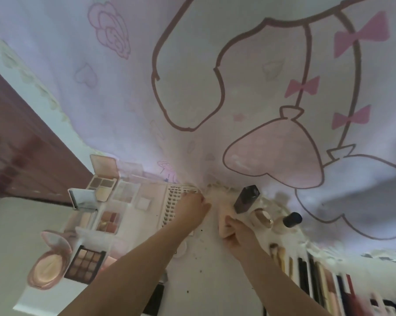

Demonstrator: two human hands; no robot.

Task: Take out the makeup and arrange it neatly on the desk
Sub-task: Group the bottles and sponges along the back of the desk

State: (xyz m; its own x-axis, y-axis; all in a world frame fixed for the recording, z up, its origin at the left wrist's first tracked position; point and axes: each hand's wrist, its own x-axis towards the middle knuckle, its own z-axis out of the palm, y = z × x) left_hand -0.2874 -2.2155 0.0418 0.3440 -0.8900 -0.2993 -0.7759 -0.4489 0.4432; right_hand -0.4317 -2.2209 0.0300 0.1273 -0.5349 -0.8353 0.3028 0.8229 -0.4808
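My left hand (192, 207) rests with curled fingers on the right edge of a false-lash tray (172, 202) at the desk's back. My right hand (237, 233) grips a peach makeup sponge (224, 221) just right of it. Left of the tray lie open eyeshadow palettes (101, 185), a blush palette (108, 221), a dark nine-pan palette (85, 265) and a round pink compact (47, 261). Right of the sponge stand a dark-capped foundation bottle (246, 199), a gold-lidded jar (263, 217) and a black-capped bottle (291, 220).
A row of brushes and slim tubes (317, 274) lines the desk's right side. A pink cartoon-print curtain (215, 87) hangs behind the white desk (215, 281). A brown door (21, 144) is at the left. A dark object (156, 299) lies near the front.
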